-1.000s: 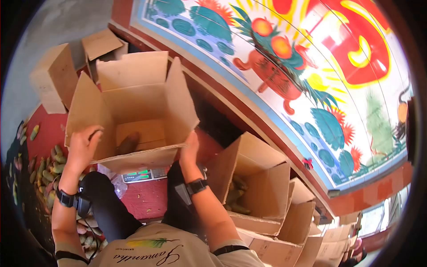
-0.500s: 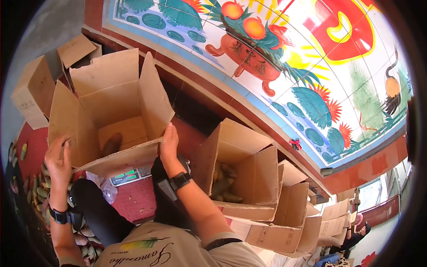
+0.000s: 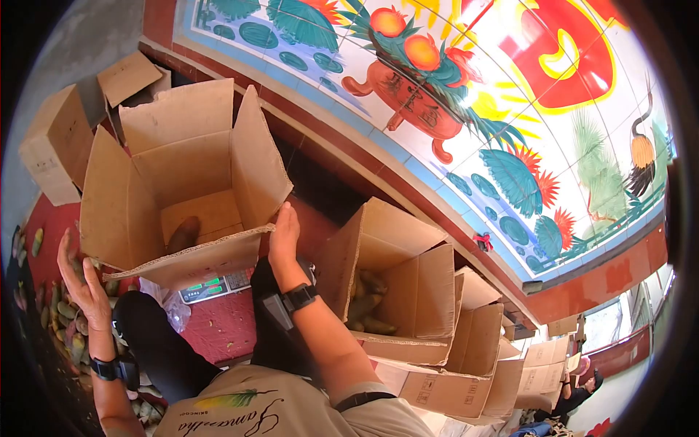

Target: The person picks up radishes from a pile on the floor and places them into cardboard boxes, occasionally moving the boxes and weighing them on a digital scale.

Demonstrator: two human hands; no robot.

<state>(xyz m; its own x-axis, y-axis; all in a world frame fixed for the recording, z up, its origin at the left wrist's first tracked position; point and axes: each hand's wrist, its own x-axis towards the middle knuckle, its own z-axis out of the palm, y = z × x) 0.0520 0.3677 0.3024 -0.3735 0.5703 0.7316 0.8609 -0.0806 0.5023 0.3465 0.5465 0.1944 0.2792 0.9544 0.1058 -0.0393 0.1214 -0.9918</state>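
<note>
An open cardboard box [image 3: 196, 164] stands in front of me with its flaps up. One long, brownish-green vegetable [image 3: 184, 234] lies at its bottom. My left hand [image 3: 84, 280] is off the cardboard, fingers spread, just beside the near left corner. At the near right corner my right hand [image 3: 285, 234] has its fingers stretched out along the flap edge, gripping nothing. A digital scale [image 3: 206, 290] with green displays shows below the near flap; the box hides the rest of it.
To the right, a second box [image 3: 419, 291] holds several similar vegetables, with more boxes [image 3: 477, 339] in line behind it. Loose vegetables [image 3: 69, 313] are heaped at left. Two boxes [image 3: 54, 149] stand by the wall. A plastic bag [image 3: 175, 309] lies beside the scale. A person [image 3: 579, 393] is far right.
My left hand has let go of the box's left side and moved outward, its fingers spreading. My right hand has loosened at the right corner, fingers now straighter. The box stays in place.
</note>
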